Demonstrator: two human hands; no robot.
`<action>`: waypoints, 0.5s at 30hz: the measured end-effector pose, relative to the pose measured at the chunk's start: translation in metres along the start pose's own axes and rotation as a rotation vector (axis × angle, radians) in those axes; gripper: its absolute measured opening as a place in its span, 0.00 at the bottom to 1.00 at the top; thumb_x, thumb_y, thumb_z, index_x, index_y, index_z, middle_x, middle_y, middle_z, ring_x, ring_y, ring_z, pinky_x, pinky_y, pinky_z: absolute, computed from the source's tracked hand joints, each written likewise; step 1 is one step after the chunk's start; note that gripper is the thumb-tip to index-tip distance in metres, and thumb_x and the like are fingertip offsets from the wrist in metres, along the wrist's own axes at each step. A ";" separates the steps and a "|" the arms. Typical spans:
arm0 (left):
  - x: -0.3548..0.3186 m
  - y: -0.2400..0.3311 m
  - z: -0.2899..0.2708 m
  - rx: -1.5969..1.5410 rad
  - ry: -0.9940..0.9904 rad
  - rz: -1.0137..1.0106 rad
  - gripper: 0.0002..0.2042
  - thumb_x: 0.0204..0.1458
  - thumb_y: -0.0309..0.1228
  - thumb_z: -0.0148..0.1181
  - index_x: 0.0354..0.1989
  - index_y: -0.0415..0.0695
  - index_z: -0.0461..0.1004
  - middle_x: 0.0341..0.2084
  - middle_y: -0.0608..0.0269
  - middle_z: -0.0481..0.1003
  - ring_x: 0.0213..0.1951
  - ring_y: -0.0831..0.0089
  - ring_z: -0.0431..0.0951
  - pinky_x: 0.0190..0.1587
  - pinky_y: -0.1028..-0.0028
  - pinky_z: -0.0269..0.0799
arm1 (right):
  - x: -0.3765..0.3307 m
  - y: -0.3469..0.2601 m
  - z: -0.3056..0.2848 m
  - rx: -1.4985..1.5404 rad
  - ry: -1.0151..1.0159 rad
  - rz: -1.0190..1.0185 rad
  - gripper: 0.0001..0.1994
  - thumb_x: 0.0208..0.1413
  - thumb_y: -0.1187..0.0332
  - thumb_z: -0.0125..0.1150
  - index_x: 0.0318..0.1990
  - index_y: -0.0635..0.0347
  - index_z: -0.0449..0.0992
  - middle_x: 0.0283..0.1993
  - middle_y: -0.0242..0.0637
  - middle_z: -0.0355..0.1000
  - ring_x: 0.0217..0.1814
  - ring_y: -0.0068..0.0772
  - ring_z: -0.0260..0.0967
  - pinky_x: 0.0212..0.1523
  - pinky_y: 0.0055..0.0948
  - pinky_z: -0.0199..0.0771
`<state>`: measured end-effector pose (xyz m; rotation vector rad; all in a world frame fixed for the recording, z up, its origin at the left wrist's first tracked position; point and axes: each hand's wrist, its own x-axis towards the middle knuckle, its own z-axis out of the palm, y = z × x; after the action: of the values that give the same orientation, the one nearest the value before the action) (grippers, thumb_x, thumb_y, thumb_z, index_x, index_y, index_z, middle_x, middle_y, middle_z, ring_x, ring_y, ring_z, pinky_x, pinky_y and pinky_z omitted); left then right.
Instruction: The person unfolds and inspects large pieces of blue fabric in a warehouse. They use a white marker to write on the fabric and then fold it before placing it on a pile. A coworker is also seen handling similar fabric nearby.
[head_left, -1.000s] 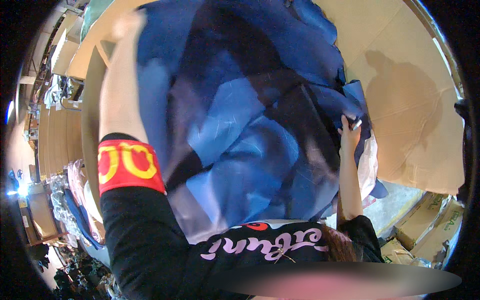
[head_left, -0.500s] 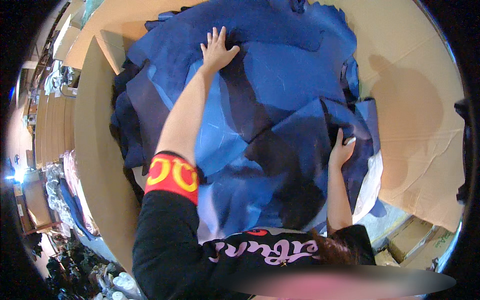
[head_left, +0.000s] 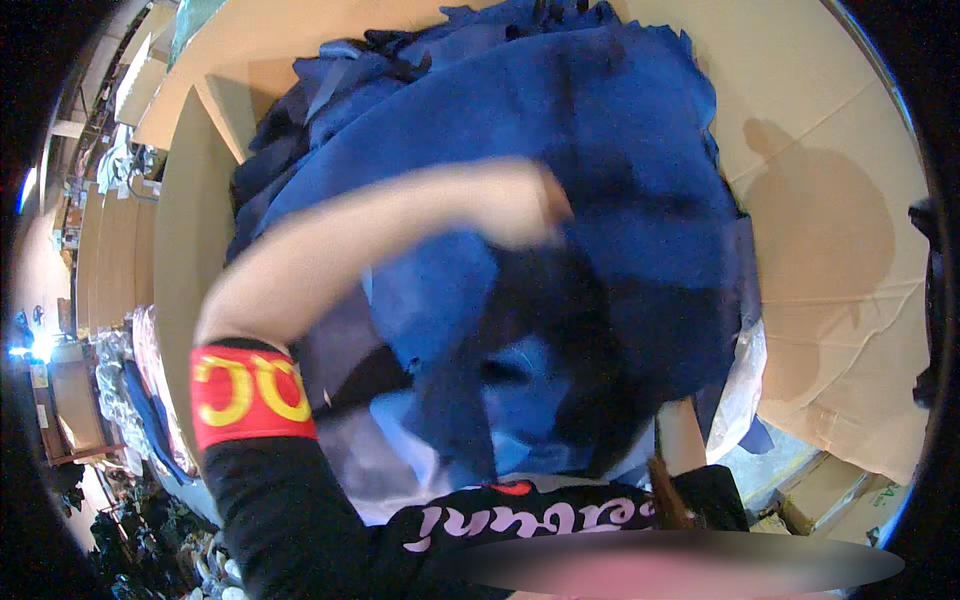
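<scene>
Indoor surroundings line the left edge of the head view: upright cardboard panels [head_left: 115,250], goods wrapped in clear plastic [head_left: 112,385] and a dark heap [head_left: 125,540] at the lower left. Large cardboard walls enclose the work area, with a brown left panel [head_left: 195,190] and a broad, creased right panel [head_left: 830,60] that carries a person's shadow. Between these panels sits a pile of blue sheets [head_left: 440,120], its far edge ragged and layered. Uppermost on the pile, a dark blue sheet [head_left: 640,130] spans the far and right portions; lighter blue and grey areas are exposed toward the body. One left forearm [head_left: 300,265] extends from a black sleeve [head_left: 275,500] across the pile toward its centre. At the lower right, a short length of right forearm [head_left: 682,440] is visible below the sheet edge. White sheeting [head_left: 742,385] protrudes beside the pile on the right. A red armband [head_left: 255,395] with yellow markings encircles the left sleeve. Left hand [head_left: 525,205]: positioned over the dark blue sheet, blurred; finger state and contact cannot be determined. Right hand: concealed by the sheet; finger state cannot be determined.
</scene>
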<state>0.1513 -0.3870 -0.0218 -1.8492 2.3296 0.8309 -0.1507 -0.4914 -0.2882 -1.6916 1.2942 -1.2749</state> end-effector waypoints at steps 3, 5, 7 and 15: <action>-0.028 -0.093 -0.099 0.485 0.522 -0.932 0.16 0.52 0.40 0.52 0.39 0.39 0.78 0.36 0.45 0.78 0.39 0.52 0.79 0.43 0.56 0.73 | 0.005 0.004 -0.010 -0.008 -0.098 0.114 0.13 0.55 0.64 0.63 0.36 0.68 0.73 0.33 0.39 0.72 0.34 0.32 0.67 0.37 0.32 0.67; -0.100 -0.127 -0.133 0.752 1.499 -1.125 0.13 0.54 0.36 0.50 0.31 0.39 0.78 0.28 0.45 0.78 0.30 0.56 0.79 0.32 0.59 0.72 | 0.010 0.006 -0.018 -0.288 -0.182 0.349 0.12 0.53 0.66 0.65 0.34 0.69 0.74 0.34 0.37 0.73 0.33 0.30 0.66 0.39 0.32 0.67; -0.158 -0.122 -0.111 0.691 1.172 -1.575 0.14 0.53 0.36 0.53 0.42 0.39 0.74 0.38 0.47 0.76 0.40 0.56 0.77 0.41 0.63 0.72 | 0.015 0.004 -0.026 0.168 -0.220 0.194 0.15 0.52 0.65 0.66 0.25 0.61 0.64 0.26 0.28 0.60 0.29 0.25 0.54 0.33 0.30 0.59; -0.251 0.179 0.254 -1.171 0.626 -0.771 0.16 0.56 0.42 0.58 0.36 0.39 0.77 0.28 0.59 0.78 0.32 0.76 0.77 0.38 0.73 0.73 | 0.032 -0.095 -0.118 0.500 -0.291 0.171 0.20 0.46 0.69 0.68 0.20 0.48 0.57 0.23 0.18 0.49 0.24 0.14 0.44 0.26 0.22 0.46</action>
<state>-0.0140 -0.0281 -0.0813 -3.4532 0.8760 1.8247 -0.2310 -0.4857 -0.1559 -1.3185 0.8400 -1.0890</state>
